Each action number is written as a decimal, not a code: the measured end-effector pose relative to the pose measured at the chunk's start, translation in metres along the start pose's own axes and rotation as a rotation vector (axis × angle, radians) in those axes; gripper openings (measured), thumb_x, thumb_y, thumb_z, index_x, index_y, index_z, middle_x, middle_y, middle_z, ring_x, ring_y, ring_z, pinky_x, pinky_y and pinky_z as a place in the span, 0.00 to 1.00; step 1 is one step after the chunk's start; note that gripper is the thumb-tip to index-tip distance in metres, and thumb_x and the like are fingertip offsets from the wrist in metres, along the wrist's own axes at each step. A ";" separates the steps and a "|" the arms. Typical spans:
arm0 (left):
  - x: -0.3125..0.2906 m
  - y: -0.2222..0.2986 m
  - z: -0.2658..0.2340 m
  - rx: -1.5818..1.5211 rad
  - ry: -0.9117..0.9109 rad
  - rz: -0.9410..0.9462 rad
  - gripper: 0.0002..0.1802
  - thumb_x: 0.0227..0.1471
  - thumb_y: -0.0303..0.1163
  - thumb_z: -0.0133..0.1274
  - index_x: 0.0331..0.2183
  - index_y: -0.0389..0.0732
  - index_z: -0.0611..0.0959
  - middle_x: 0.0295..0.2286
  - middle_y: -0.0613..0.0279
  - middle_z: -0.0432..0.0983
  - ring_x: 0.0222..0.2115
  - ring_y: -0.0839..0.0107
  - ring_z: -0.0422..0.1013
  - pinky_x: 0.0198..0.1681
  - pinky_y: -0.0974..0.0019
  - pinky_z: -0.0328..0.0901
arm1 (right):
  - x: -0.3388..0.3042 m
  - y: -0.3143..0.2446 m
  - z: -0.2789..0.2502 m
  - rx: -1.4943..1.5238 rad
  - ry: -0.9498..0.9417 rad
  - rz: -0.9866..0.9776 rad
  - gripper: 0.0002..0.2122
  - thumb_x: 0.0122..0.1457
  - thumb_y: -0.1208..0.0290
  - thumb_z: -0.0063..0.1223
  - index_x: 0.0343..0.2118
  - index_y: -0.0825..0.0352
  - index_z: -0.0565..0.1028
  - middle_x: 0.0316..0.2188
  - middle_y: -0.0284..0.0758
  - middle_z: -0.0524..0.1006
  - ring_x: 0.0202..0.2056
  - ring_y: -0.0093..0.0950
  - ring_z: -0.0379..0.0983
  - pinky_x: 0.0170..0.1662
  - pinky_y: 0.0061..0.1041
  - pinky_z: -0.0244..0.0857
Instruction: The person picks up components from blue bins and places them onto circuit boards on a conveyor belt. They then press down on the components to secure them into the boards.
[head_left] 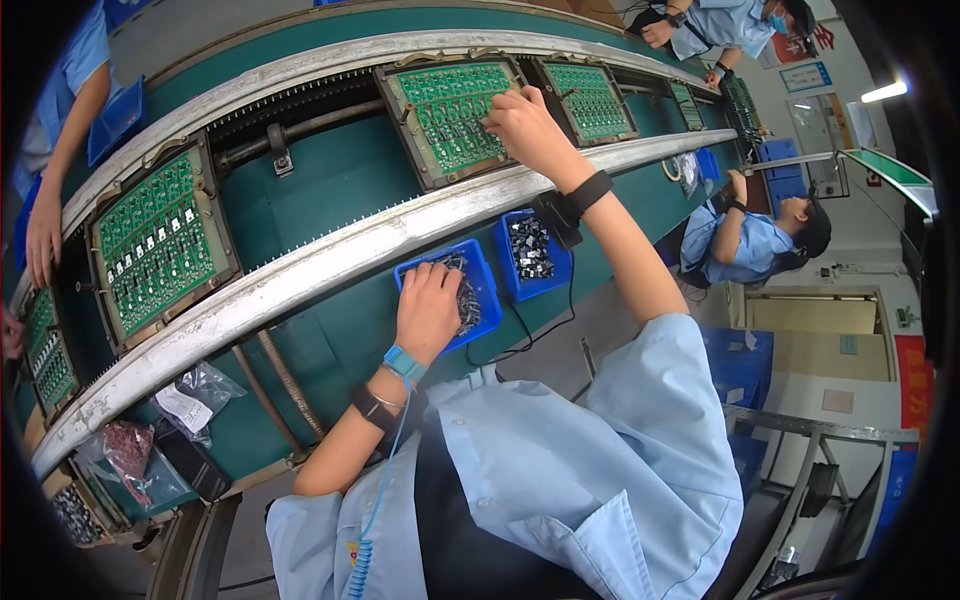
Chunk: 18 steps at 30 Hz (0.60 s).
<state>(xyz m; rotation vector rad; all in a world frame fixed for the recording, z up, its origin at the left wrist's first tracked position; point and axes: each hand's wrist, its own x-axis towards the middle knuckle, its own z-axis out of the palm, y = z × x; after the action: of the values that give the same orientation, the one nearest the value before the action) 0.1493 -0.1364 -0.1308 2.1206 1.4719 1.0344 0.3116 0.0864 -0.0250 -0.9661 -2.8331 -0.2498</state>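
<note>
My right hand point(527, 125) is over the right part of a green circuit board point(440, 105) in a dark frame on the conveyor. Its fingers are pinched together at the board's surface; whatever is between them is too small or hidden to make out. My left hand point(428, 310) dips into a blue bin point(487, 318) of small parts with thin metal leads point(466, 300). The left fingers are bent and close together among these parts, and their tips are partly hidden. A second blue bin point(540, 288) beside it holds small black and silver parts point(530, 248).
More framed boards point(160, 240) sit along the conveyor, whose pale metal rail point(330, 250) runs between me and them. Plastic bags point(200, 395) and a black phone-like object point(190, 460) lie at lower left. A co-worker's arm point(60, 180) reaches in at left; other people sit at right.
</note>
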 end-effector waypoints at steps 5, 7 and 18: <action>-0.002 0.002 -0.004 0.019 0.009 0.002 0.06 0.45 0.22 0.52 0.31 0.39 0.78 0.28 0.58 0.70 0.34 0.58 0.66 0.40 0.58 0.60 | -0.002 -0.005 -0.015 0.005 -0.190 0.042 0.16 0.44 0.86 0.52 0.37 0.68 0.80 0.29 0.36 0.70 0.39 0.33 0.68 0.51 0.33 0.55; 0.001 0.005 -0.007 0.026 0.006 0.011 0.06 0.45 0.22 0.52 0.31 0.39 0.78 0.28 0.58 0.70 0.34 0.58 0.66 0.40 0.58 0.60 | -0.006 -0.005 -0.017 0.044 -0.241 0.106 0.20 0.43 0.87 0.50 0.42 0.67 0.79 0.30 0.36 0.70 0.40 0.33 0.68 0.51 0.33 0.54; 0.001 0.030 -0.030 -0.141 -0.084 0.036 0.03 0.50 0.24 0.53 0.31 0.38 0.78 0.29 0.60 0.73 0.35 0.64 0.69 0.40 0.63 0.62 | -0.058 -0.039 -0.046 0.184 0.260 0.299 0.20 0.50 0.84 0.49 0.48 0.65 0.77 0.34 0.36 0.71 0.40 0.33 0.68 0.50 0.30 0.54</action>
<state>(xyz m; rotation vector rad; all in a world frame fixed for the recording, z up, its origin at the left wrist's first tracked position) 0.1471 -0.1503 -0.0906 2.0719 1.2869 1.0172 0.3363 0.0126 0.0049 -1.1991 -2.3919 -0.0719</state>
